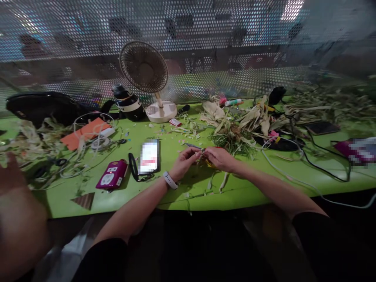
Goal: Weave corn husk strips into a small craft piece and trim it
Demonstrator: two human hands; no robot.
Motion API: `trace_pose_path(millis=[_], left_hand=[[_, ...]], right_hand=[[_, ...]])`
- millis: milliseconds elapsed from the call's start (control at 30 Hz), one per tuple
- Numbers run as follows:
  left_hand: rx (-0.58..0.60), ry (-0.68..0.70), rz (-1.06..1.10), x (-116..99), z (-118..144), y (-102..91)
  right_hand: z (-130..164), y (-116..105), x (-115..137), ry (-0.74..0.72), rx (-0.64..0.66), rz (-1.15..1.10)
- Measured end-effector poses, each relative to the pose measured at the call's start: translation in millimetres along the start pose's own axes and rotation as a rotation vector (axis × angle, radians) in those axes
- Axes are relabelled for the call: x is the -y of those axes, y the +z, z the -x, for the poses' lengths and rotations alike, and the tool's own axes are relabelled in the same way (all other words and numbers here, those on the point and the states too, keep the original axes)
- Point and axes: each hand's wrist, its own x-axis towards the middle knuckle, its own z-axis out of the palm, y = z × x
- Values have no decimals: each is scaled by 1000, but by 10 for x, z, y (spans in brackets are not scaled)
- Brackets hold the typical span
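My left hand [187,158], with a pale watch band on its wrist, is closed in a pinch above the green table [173,197]. Close against it, my right hand [219,158] has its fingers curled shut. Their fingertips meet around something too small and covered to name. A bit of yellow and red shows under my right hand, partly hidden. Just behind the hands lies a tangle of thin green stalks [233,141], with dried pale husks [216,111] beyond it. Small leaf scraps are scattered below and around my fingers.
A lit phone [149,156] and a purple device [112,175] lie left of my hands. Behind stand a fan [161,111] and a dark bottle [129,105]. A white cable [293,176] crosses the right side. Another person's blurred arm [22,223] is at far left.
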Motion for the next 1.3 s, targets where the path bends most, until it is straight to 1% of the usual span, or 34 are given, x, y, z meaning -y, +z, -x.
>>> trace_pose_path(millis=[100,267,433,600,700,900,1067,1300], left_hand=[[-26,4,-40,7,-4,4],[-14,25,-77,27,-18,-7],[-21,8,-63,-9,15,-26],[-20,-4,-75,-41,31,-41],[-46,16,-92,-49,31,-49],[-62,47,-100,-48,32,-70],[-72,60,-133,-34,38,-74],[-71,70,-125,-9,45,-61]], right_hand=[[7,-5,16,13,14,-23],[8,-10,40,38,60,-41],[-1,-17,87,45,88,-38],[-26,-27,144,88,113,-8],[-61,-12,153,107,102,-9],[-116,57,137,84,41,-61],[-110,81,134,90,36,-109],[-71,70,113,92,34,-146]])
